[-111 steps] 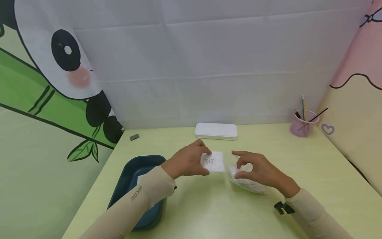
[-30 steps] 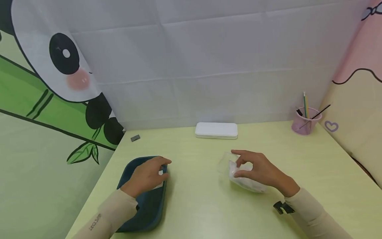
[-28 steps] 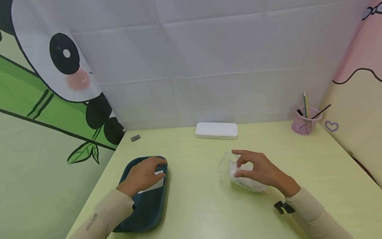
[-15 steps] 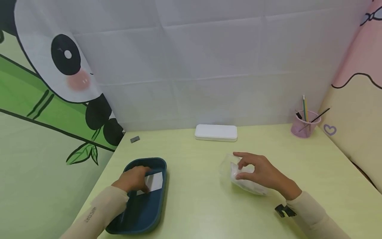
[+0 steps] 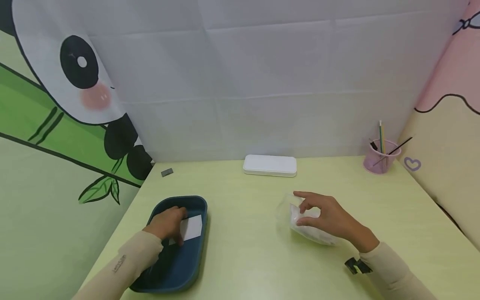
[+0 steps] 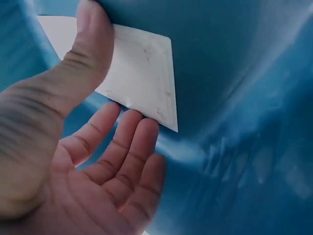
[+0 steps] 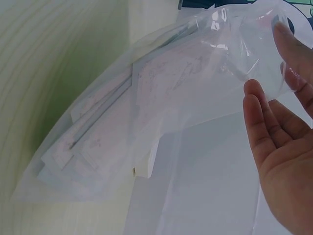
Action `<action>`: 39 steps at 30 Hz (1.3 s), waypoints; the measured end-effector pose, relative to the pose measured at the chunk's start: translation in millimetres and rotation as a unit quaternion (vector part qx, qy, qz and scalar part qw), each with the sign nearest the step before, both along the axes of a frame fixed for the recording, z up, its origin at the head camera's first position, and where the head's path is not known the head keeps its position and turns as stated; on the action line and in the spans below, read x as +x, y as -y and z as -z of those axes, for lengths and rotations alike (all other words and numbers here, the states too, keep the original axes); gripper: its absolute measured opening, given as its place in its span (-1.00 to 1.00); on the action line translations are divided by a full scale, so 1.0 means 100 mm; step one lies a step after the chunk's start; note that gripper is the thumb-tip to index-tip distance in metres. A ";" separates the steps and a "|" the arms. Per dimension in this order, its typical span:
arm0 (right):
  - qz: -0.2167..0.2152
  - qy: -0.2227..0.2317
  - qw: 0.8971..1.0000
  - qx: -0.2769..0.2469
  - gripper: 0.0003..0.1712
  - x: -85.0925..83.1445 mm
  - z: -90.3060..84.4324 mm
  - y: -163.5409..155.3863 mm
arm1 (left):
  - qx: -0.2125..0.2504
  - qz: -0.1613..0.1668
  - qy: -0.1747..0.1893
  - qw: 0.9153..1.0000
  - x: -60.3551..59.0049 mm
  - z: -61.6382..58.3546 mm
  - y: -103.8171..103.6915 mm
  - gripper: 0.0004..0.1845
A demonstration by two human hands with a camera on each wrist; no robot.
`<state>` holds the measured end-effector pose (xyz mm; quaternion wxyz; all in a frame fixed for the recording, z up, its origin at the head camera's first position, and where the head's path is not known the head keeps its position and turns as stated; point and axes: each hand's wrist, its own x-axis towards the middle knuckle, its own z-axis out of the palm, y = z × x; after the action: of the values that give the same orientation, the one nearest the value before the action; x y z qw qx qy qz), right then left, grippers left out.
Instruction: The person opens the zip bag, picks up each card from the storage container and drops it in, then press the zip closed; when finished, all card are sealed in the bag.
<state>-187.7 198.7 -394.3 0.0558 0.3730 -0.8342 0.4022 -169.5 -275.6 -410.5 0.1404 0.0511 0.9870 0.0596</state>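
Observation:
My left hand reaches into the dark blue tray. In the left wrist view the thumb lies across a white card, and the fingertips are at its near edge. The card lies on the tray floor; whether the fingers touch it firmly, I cannot tell. On the right, my right hand holds a clear plastic bag near its mouth, thumb and fingers spread apart. Several pale printed cards show through the bag in the right wrist view.
A white flat case stands at the back of the table. A pink cup with pencils and a brush is at the back right. A small grey block lies at the back left.
My left hand carried a butterfly card to the bag, then came back left without it and lowered into the tray beside another card. The right hand stays with the bag.

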 end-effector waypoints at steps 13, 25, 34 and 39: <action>0.000 -0.006 1.000 0.000 -0.75 -0.01 -0.02 -0.01 | 0.039 -0.022 0.037 0.998 -0.06 -0.04 -0.01 -0.20; -0.005 -0.005 1.000 -0.007 -0.75 -0.01 0.00 0.01 | 0.049 -0.016 0.041 0.998 -0.07 0.03 0.01 -0.35; -0.006 -0.004 1.000 -0.006 -0.76 0.02 0.00 0.03 | 0.076 -0.030 0.038 0.996 -0.02 0.05 0.05 -0.13; 0.001 -0.005 1.000 -0.002 -0.77 0.01 -0.02 0.04 | 0.066 -0.031 0.021 0.997 -0.01 0.08 0.08 -0.21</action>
<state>-186.4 194.5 -392.5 0.0609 0.3739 -0.8333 0.4025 -171.0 -283.3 -418.1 0.1554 0.0287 0.9789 0.1299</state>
